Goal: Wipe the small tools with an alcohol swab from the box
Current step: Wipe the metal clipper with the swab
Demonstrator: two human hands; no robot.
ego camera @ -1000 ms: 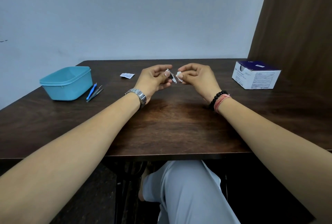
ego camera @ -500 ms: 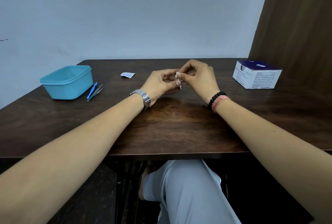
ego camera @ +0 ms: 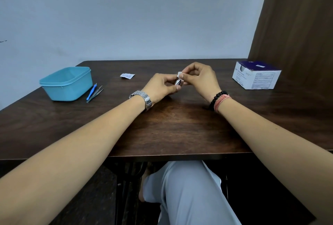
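Above the middle of the table, my left hand (ego camera: 161, 87) grips a small metal tool (ego camera: 178, 81), most of it hidden by my fingers. My right hand (ego camera: 200, 78) pinches a white alcohol swab (ego camera: 179, 74) and presses it against the tool's upper end. The white and purple swab box (ego camera: 255, 77) stands at the far right of the table. A blue-handled tool (ego camera: 91, 91) and metal tweezers (ego camera: 95, 93) lie on the table beside the blue tub.
A light blue plastic tub (ego camera: 66, 84) sits at the far left of the dark wooden table (ego camera: 171, 127). A torn swab wrapper (ego camera: 127, 75) lies behind my left hand. A brown panel (ego camera: 297, 26) rises at the right. My knee shows below the table's front edge.
My hands came together: the right hand brought the swab onto the tool held in the left hand. Both hands have dropped slightly toward the table.
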